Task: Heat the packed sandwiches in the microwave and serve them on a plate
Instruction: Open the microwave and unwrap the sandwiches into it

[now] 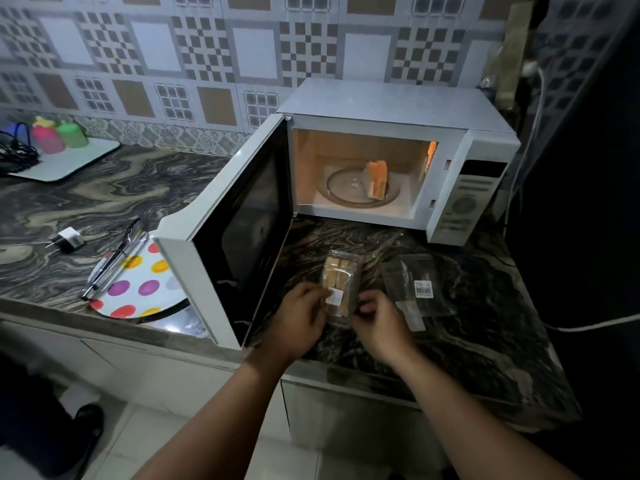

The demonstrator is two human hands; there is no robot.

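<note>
A clear packet with sandwiches (338, 279) lies on the dark marble counter in front of the microwave (391, 109). My left hand (298, 323) pinches its near left edge by the white label. My right hand (379, 329) pinches its near right edge. The microwave door (221, 258) stands wide open to the left and the inside is lit. One unwrapped sandwich (377, 180) stands on the glass turntable (341, 192). An empty clear wrapper (417, 287) with a barcode sticker lies right of the packet. A polka-dot plate (138, 289) sits left of the door.
Metal tongs (112, 261) rest across the plate. A white charger plug (69, 240) lies further left. A white tray (69, 161) with coloured bottles (59, 135) and black cables stands at the back left. White cables (588, 327) run along the dark right side.
</note>
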